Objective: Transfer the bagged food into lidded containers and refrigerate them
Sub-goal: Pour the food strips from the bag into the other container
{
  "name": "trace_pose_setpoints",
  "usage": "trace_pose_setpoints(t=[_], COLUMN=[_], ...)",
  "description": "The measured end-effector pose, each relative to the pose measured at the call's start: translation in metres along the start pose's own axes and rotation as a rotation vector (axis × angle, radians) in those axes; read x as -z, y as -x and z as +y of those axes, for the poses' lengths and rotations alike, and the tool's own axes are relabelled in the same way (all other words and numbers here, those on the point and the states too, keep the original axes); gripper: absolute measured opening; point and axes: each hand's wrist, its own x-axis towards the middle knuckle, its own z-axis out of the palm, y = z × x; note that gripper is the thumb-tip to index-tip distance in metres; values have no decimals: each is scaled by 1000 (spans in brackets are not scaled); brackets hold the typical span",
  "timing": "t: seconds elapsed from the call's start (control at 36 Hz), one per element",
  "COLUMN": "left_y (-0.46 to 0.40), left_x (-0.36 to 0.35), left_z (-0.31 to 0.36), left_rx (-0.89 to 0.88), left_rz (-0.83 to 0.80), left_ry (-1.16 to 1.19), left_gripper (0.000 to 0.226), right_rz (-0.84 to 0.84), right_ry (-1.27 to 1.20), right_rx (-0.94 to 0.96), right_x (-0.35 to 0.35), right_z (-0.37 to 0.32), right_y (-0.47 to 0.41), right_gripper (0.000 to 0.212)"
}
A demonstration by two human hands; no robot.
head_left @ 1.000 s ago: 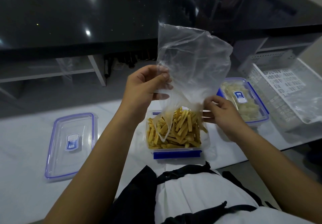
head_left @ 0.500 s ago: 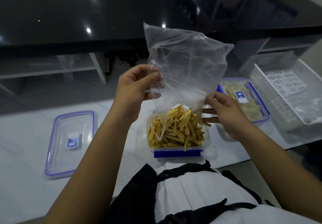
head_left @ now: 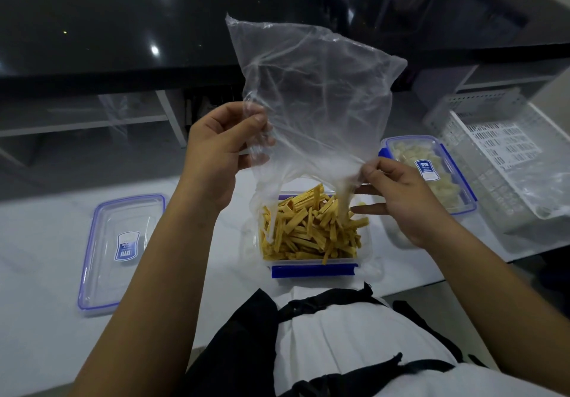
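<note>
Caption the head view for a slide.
Both hands hold an emptied plastic bag above an open container of yellow strips.

Clear emptied bag [head_left: 317, 100] upended above open container [head_left: 311, 265] heaped with yellow strips [head_left: 308, 230].

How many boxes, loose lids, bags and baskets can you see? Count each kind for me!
Boxes: 2, the open box of yellow sticks and the closed box of pale food
Loose lids: 1, the loose lid
Bags: 1, the clear bag
Baskets: 1, the white basket
Total: 5
</note>
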Motion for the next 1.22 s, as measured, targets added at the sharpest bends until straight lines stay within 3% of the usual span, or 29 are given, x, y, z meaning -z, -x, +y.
trace_pose_setpoints(t=[0.25,0.47,0.61,0.81,0.89,1.22], left_y=[0,1,3,8,8,19], left_x=[3,3,4,3,-3,-26], left_z=[5,9,11,11,8,1], left_rx=[-20,-65,-55,-50,-44,-28], left_rz=[13,35,48,104,109,135], left_ry=[12,-10,3,15,-45,-69], left_gripper=[12,12,7,11,16,11], right_rz=[16,50,76,33,32,89], right_ry=[69,37,72,-86,19,31], right_rx=[-12,117,177,104,46,72], right_x=[-2,0,4,17,15,11], right_z=[-7,-14,-15,-12,-1,16], right_y=[1,4,4,2,-4,-4], right_gripper=[21,21,8,23,7,9])
